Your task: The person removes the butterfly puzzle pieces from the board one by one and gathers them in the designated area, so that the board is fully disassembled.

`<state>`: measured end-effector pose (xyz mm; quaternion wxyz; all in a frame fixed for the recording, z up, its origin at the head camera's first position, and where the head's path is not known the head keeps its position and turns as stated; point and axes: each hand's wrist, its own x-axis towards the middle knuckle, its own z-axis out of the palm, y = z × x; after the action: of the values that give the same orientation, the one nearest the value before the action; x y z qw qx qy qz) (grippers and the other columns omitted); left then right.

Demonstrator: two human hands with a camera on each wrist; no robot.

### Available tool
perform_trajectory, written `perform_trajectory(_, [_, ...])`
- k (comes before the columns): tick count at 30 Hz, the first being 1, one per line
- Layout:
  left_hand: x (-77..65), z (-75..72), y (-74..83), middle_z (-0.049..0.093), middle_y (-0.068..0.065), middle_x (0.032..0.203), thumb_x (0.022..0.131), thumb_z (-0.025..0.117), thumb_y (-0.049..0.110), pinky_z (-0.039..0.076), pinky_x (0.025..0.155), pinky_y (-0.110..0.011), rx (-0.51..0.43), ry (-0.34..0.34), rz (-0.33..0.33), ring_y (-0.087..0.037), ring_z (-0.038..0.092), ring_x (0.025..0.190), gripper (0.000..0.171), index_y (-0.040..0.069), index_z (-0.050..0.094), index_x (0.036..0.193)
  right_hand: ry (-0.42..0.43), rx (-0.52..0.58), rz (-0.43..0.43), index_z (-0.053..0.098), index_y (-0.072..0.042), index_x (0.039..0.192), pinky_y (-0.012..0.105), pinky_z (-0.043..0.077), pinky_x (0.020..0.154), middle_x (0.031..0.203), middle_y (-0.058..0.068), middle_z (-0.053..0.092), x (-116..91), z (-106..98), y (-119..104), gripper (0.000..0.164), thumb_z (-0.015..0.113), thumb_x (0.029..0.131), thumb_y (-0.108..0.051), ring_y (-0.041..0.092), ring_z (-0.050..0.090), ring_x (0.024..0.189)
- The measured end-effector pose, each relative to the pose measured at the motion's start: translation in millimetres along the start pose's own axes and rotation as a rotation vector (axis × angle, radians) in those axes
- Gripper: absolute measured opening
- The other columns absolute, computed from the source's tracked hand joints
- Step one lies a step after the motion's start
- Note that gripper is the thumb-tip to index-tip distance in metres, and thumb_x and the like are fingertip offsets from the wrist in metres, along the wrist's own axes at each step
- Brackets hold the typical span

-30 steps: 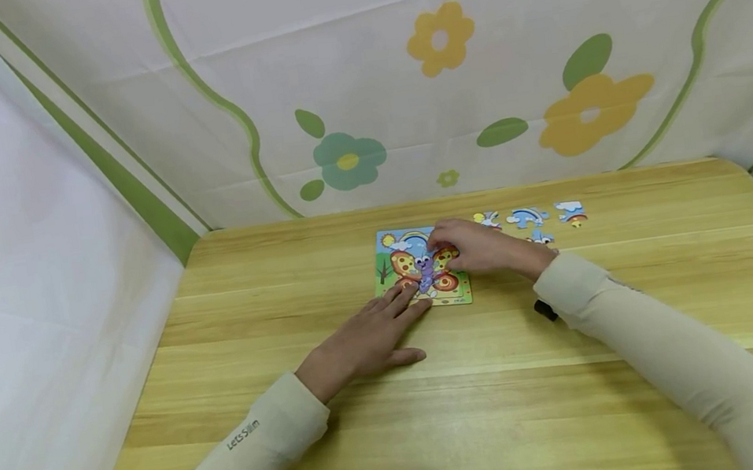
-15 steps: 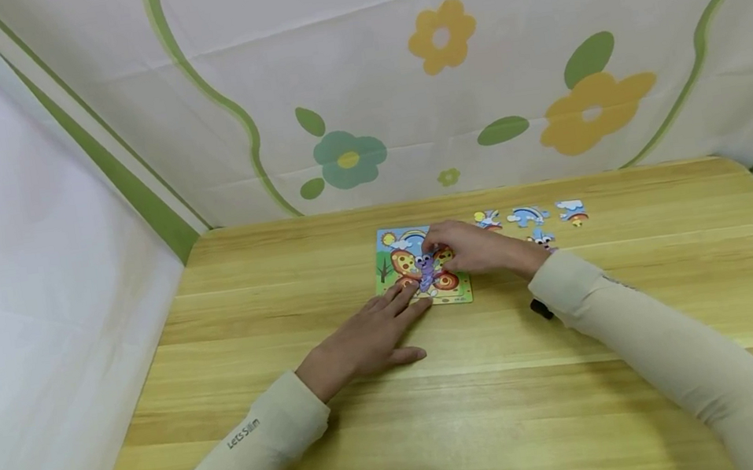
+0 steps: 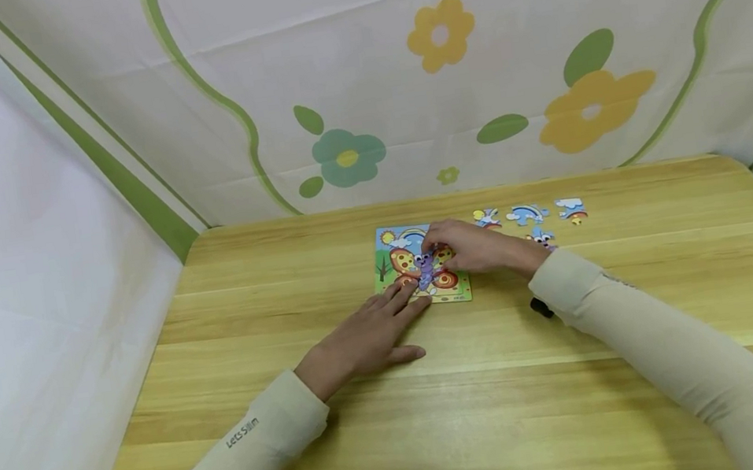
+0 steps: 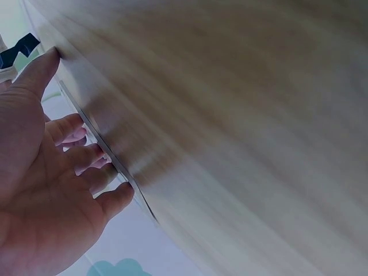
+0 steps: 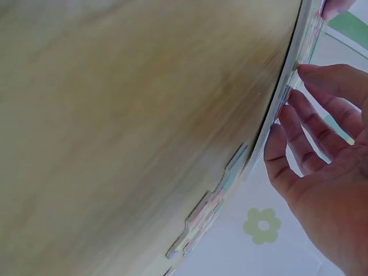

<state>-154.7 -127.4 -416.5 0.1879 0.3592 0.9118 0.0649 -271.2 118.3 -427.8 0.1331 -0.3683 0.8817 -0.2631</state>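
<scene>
A butterfly jigsaw puzzle board (image 3: 383, 264) lies flat near the back of the table. My left hand (image 3: 367, 337) rests palm down, its extended fingertips on the board's front left part and the thumb apart on the wood. The left wrist view shows these fingertips against the thin board edge (image 4: 113, 154). Over the board's upper right, my right hand (image 3: 476, 244) has its fingers curled down. In the right wrist view, its thumb and fingertips pinch a small puzzle piece (image 5: 285, 99) low at the board's surface; the hand mostly hides that piece from the head view.
Right of the board lie several loose puzzle pieces: one with a yellow patch (image 3: 486, 218), one with a rainbow (image 3: 527, 214), one with a cloud (image 3: 571, 209). A piece with eyes (image 3: 540, 237) sits near my right wrist. Behind the table hangs a flowered cloth (image 3: 402, 104).
My right hand has shifted slightly left over the board, uncovering more of the loose piece with eyes. The left hand stays in place on the board.
</scene>
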Motion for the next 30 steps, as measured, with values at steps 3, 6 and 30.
perform_trajectory(3, [0.2,0.0,-0.2,0.012,-0.013,0.177,0.106,0.055,0.054,0.024,0.130,-0.054,0.005,0.000,0.000,-0.033,0.011,0.164,0.080,0.018,0.022,0.169,0.000,0.002,-0.005,0.072,-0.002,0.122,0.054,0.047,0.112,0.128,0.015,0.067,-0.5,-0.6,-1.0,0.035,0.070,0.088,0.007,0.036,0.060,0.126])
perform_trajectory(6, [0.0,-0.5,-0.1,0.013,-0.013,0.177,0.106,0.055,0.054,0.024,0.129,-0.054,0.005,0.001,0.001,-0.034,0.011,0.164,0.079,0.018,0.023,0.169,-0.002,-0.002,-0.004,0.072,-0.002,0.122,0.056,0.045,0.114,0.130,0.015,0.066,-1.5,-1.4,-2.9,0.035,0.070,0.089,0.007,0.038,0.057,0.130])
perform_trajectory(30, [-0.5,-0.4,1.0,0.013,-0.012,0.177,0.106,0.056,0.054,0.024,0.130,-0.054,0.005,-0.002,-0.004,-0.033,0.012,0.164,0.079,0.018,0.024,0.168,-0.062,-0.093,-0.070,0.076,-0.011,0.126,0.045,0.055,0.093,0.128,0.012,0.062,-4.7,-6.6,-8.7,0.039,0.069,0.093,0.006,0.029,0.060,0.113])
